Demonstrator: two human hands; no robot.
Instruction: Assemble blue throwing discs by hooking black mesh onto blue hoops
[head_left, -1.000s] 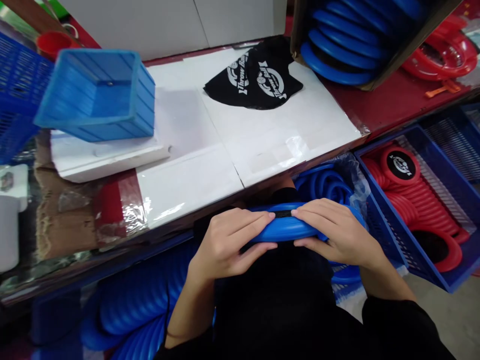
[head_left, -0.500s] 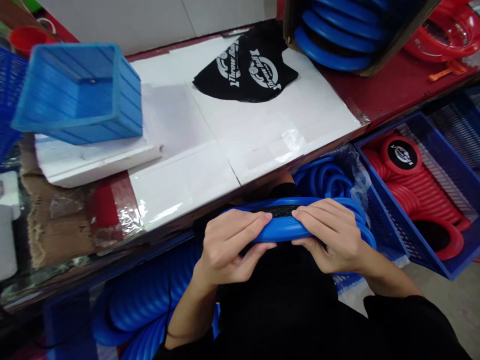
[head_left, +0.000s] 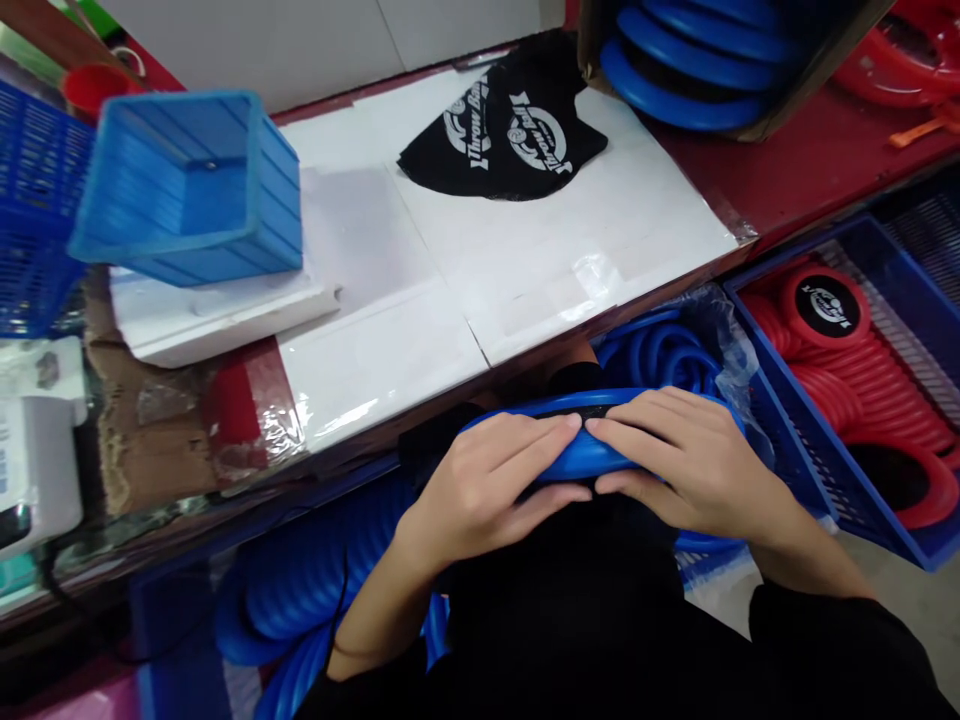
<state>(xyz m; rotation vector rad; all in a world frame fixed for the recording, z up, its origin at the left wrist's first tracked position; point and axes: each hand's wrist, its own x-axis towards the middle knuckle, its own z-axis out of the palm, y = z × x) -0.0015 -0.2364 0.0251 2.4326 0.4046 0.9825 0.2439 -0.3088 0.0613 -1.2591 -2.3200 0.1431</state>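
A blue plastic ring with black fabric inside it is held low in front of my body, its near rim towards me. My left hand pinches that rim, thumb below and fingers on top. Close beside it, my right hand grips the same rim in the same way. The fingertips of both hands nearly meet over the black fabric. Most of the ring's far side is covered by my fingers. On the white worktop beyond lie black printed fabric pieces, apart from my hands.
A blue bin sits on a white slab at the left. Blue rings fill a cardboard box at the back right. A blue crate holds red rings on the right. More blue rings lie below the table edge.
My left hand has slid right along the rim, closer to my right hand, leaving less black fabric showing between them. The view has shifted slightly left.
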